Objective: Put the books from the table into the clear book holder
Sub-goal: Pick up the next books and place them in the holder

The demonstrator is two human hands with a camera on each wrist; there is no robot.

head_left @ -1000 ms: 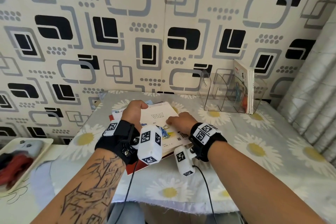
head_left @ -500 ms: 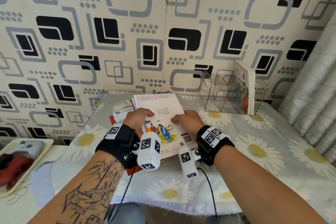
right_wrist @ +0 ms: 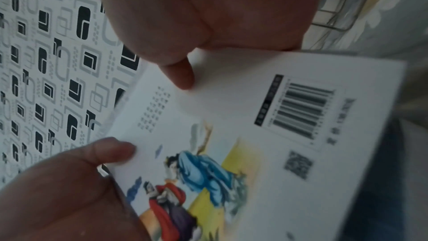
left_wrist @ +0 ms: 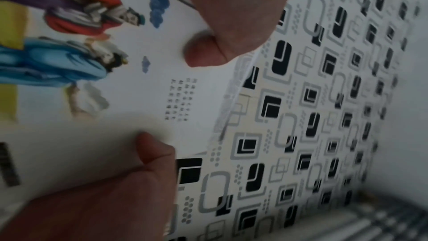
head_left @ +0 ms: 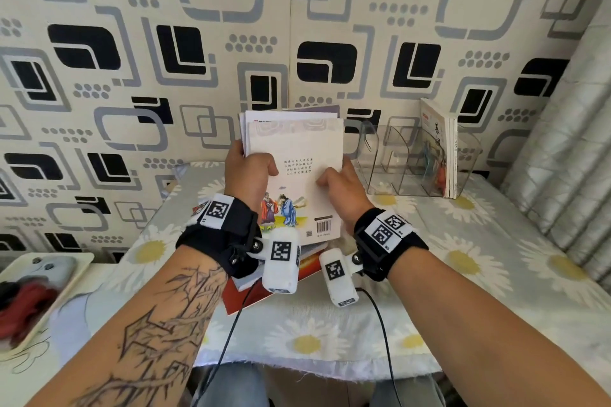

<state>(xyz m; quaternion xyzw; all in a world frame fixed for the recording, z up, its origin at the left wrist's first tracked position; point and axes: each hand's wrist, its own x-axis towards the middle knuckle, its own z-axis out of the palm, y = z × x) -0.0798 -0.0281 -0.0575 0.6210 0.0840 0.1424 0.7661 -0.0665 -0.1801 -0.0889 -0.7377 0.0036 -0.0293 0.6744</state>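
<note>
A small stack of thin books point(head_left: 297, 149) is held nearly upright above the table, white back cover with two robed figures and a barcode facing me. My left hand point(head_left: 248, 168) grips the stack's left edge, thumb on the cover point(left_wrist: 201, 50). My right hand point(head_left: 337, 182) grips the right edge, thumb on the cover point(right_wrist: 180, 74). More books point(head_left: 251, 291), one with a red cover, lie flat on the table under my wrists. The clear book holder point(head_left: 400, 158) stands at the back right, with thin books point(head_left: 443, 149) upright in its right end.
The table point(head_left: 463, 258) wears a grey daisy-print cloth and butts against a patterned wall. A curtain point(head_left: 568, 129) hangs at the right. At the far left a lower surface carries a tray point(head_left: 39, 287) with red and grey items. Cables run from my wrist cameras.
Both hands have lifted the stack off the pile on the table and tilted it from flat to nearly upright, raising it toward the wall.
</note>
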